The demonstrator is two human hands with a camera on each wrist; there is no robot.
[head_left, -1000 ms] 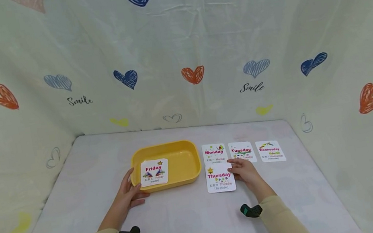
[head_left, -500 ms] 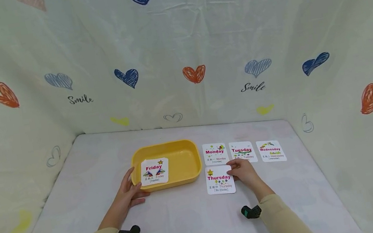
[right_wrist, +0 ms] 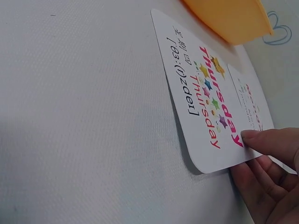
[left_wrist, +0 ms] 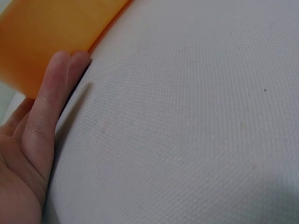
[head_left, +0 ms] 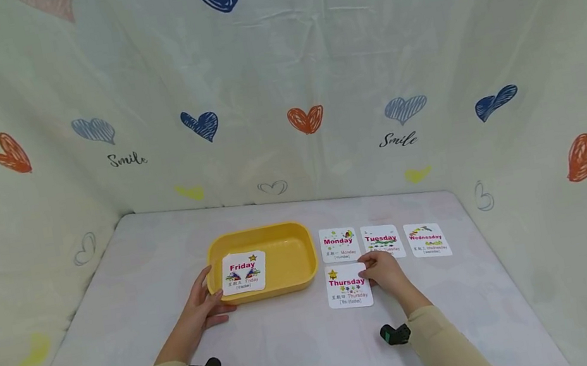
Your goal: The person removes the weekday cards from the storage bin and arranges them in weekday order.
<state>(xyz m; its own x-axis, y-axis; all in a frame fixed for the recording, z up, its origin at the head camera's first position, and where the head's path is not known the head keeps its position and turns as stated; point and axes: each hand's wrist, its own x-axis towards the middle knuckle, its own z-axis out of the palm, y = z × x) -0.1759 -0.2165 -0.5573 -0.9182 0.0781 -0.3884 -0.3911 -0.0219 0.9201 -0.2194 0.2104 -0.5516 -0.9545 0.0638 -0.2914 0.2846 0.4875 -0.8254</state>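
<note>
Your right hand (head_left: 385,271) pinches the Thursday card (head_left: 348,289) off the tray's near right corner, thumb (right_wrist: 268,141) on the printed face, other fingers under the edge. Likely an edge grip to leave most of the lettering uncovered and to let the card be guided flat; a shadow runs along its rim in the right wrist view, but you can't tell how much of it touches the surface (head_left: 286,357).

Your left hand (head_left: 197,310) lies around the tray (head_left: 290,254) at its near left corner, fingers fairly straight against the outer wall, not clenched. Reads as a light steadying touch, perhaps to keep the tray from sliding.

Friday card (head_left: 244,272): inside the tray, toward its left end, face up and readable from your side. Whether more cards lie beneath, you can't tell.

Right of the tray, a row: Monday card (head_left: 339,245) closest to it, Tuesday card (head_left: 380,238) next, Wednesday card (head_left: 427,240) farthest out. Weekday order and upright print suggest they are spread for reading at a glance. Thursday sits just on your side of Monday, nearly edge to edge with it, seemingly lined up beneath.
</note>
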